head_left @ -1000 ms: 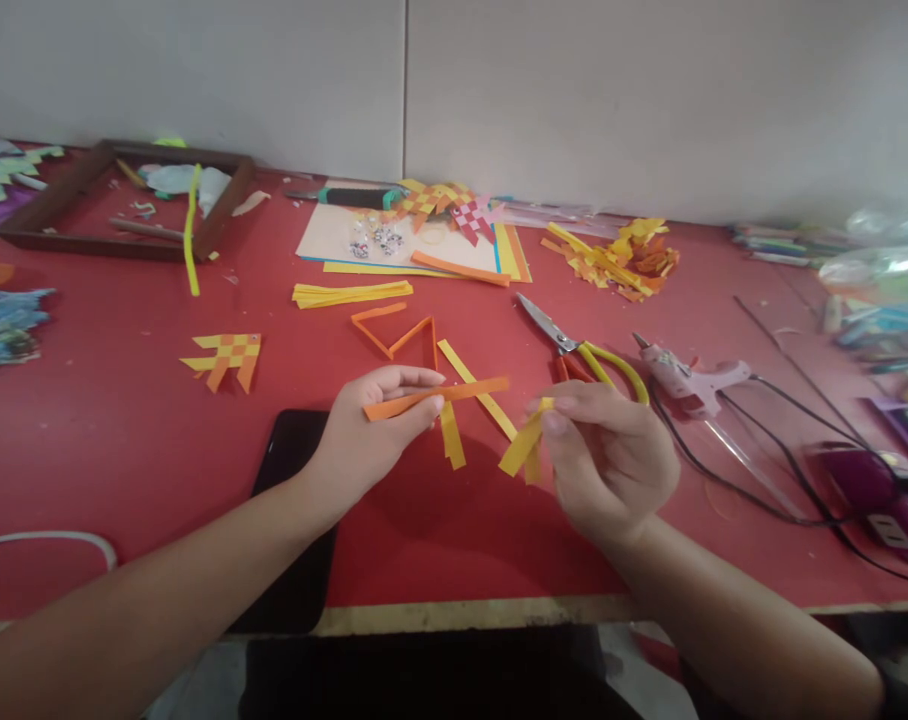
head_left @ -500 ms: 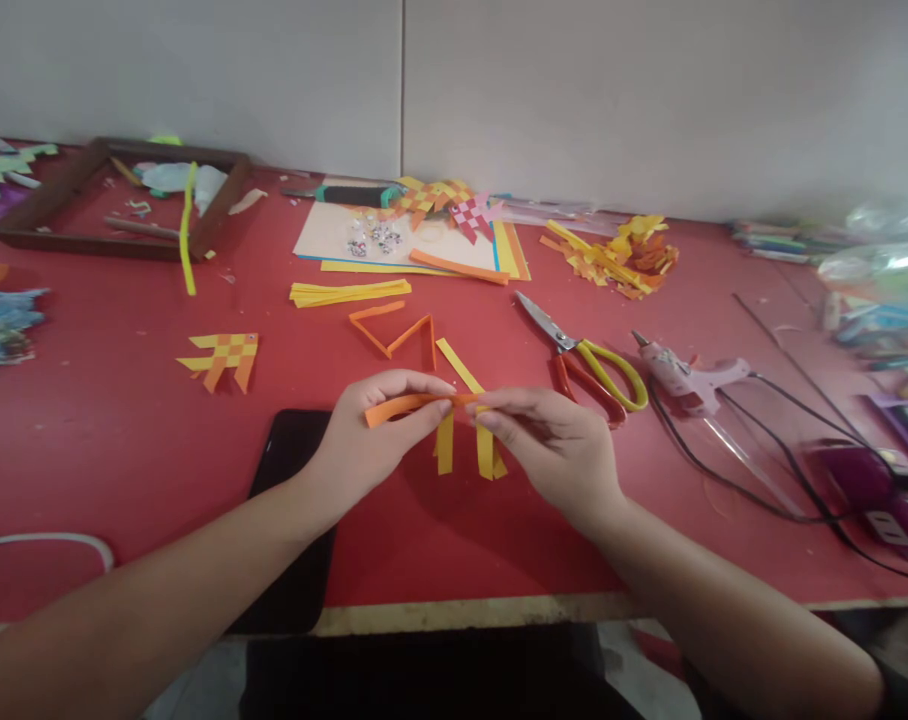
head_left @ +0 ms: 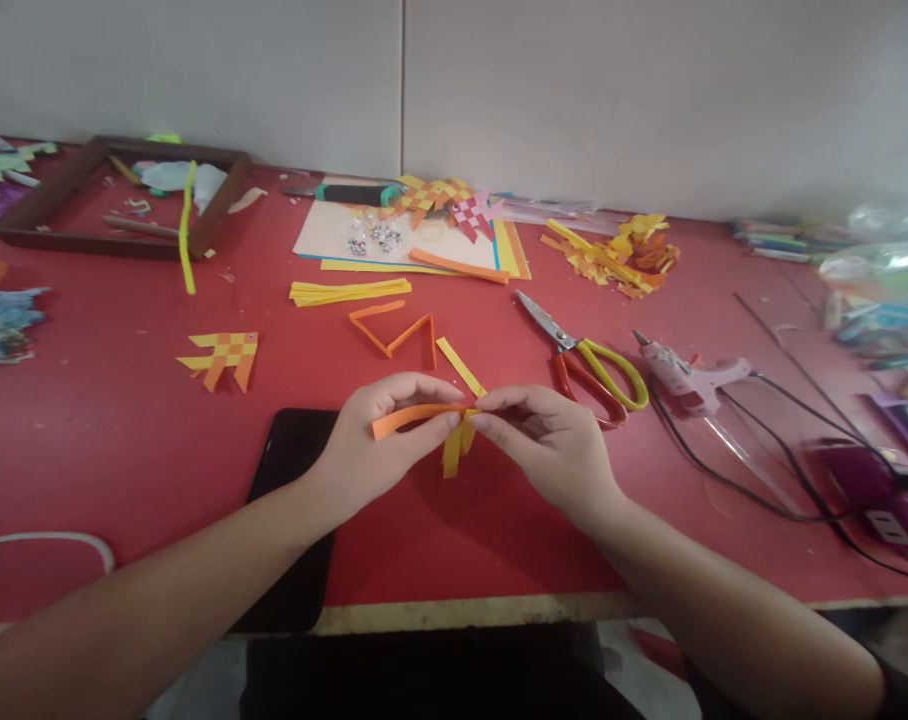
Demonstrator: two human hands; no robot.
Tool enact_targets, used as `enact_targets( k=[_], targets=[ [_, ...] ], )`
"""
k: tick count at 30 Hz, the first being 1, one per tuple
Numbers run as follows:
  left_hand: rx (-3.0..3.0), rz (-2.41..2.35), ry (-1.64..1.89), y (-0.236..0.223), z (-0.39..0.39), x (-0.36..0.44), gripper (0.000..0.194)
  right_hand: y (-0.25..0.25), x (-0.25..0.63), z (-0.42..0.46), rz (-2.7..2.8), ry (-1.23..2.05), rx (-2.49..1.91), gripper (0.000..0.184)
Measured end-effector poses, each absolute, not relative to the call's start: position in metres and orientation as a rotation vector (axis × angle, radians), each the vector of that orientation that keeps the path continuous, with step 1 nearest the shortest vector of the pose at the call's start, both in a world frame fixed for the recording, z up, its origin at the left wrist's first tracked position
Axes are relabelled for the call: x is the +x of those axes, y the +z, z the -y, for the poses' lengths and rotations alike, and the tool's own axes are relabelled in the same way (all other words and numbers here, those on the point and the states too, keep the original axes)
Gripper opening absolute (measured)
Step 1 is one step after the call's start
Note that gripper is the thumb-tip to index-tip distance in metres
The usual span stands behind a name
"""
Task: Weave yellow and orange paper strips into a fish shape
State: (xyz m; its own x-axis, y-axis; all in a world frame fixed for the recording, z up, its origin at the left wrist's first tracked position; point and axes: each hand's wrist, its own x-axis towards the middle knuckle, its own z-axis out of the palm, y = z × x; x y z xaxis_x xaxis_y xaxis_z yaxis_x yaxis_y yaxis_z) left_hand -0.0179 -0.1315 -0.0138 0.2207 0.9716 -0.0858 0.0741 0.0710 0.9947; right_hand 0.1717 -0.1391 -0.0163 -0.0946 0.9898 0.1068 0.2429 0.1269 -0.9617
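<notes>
My left hand [head_left: 394, 425] pinches an orange paper strip [head_left: 405, 414], whose free end sticks out toward the left. Close against it, my right hand [head_left: 548, 435] pinches the other end, where yellow paper strips [head_left: 452, 460] cross the orange one and hang down. The fingertips of both hands nearly meet and hide the crossing. Just beyond them a yellow strip [head_left: 460, 365] points up and away. A folded orange strip [head_left: 394, 330] lies on the table behind the hands. To the left rests a woven yellow-and-orange paper fish [head_left: 229, 355].
Scissors [head_left: 574, 350] and a glue gun [head_left: 686, 375] with its cord lie on the right. A black phone [head_left: 293, 540] is under my left forearm. Farther back are yellow strips [head_left: 349, 291], paper sheets [head_left: 326, 235], a scrap pile [head_left: 626, 260] and a wooden frame [head_left: 86, 240].
My hands have drawn closer together at the crossing. The hanging yellow strips, spread apart before, are now bunched together, and the orange strip's free end has shifted slightly right.
</notes>
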Motion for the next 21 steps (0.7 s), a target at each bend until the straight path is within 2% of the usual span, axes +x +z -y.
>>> enact_targets(
  k=[11, 21],
  targets=[
    [1.318, -1.112, 0.953, -0.0112, 0.1316, -0.0173, 0.016, -0.0124, 0.1696, 0.1375, 1.457, 1.089, -1.278, 0.01],
    [1.291, -1.052, 0.897, -0.0129, 0.133, -0.0177, 0.028, -0.0146, 0.172, 0.1377, 1.53, 1.094, -1.246, 0.009]
  ],
)
